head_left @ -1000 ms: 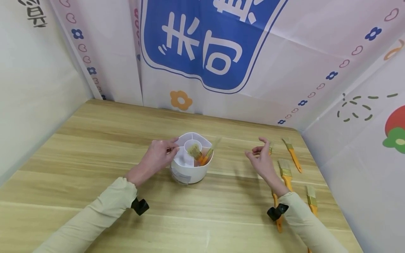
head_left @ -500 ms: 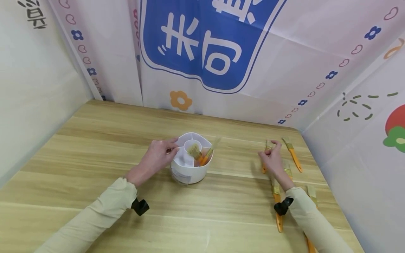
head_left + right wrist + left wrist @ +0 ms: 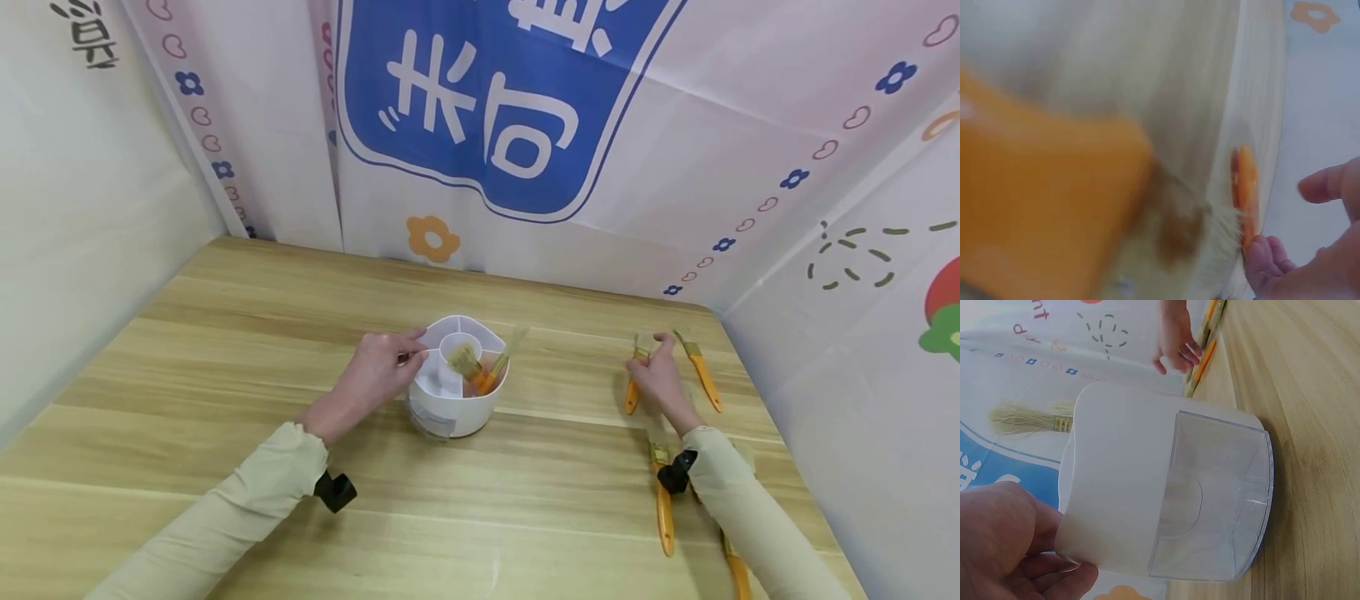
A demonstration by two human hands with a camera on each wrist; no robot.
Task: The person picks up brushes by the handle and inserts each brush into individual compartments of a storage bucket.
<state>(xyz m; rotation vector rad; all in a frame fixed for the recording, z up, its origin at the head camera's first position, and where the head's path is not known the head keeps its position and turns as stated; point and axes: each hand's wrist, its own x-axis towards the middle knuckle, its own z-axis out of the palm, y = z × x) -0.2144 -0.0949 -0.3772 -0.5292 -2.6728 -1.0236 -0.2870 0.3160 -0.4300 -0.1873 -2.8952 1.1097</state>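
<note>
My left hand (image 3: 378,371) pinches the rim of a round white desk organizer (image 3: 453,412), with thumb and fingers on either side of its wall in the left wrist view. Two paintbrushes lean inside it, one with its bristles (image 3: 465,360) over the central round cup. At the right, my right hand (image 3: 663,379) is beside a small orange-handled paintbrush (image 3: 633,393) lying on the table. In the right wrist view the thumb stands apart from the fingers, whose tips (image 3: 1263,253) are right at that orange handle (image 3: 1247,187).
Another paintbrush (image 3: 703,379) lies to the right of the right hand. More brushes lie nearer, one (image 3: 663,508) by the right wrist and one (image 3: 737,571) partly under the sleeve. Printed cloth walls (image 3: 525,242) border the wooden table (image 3: 300,292).
My right hand has moved right to the small paintbrush, uncovering its handle. The left hand stays at the organizer's rim.
</note>
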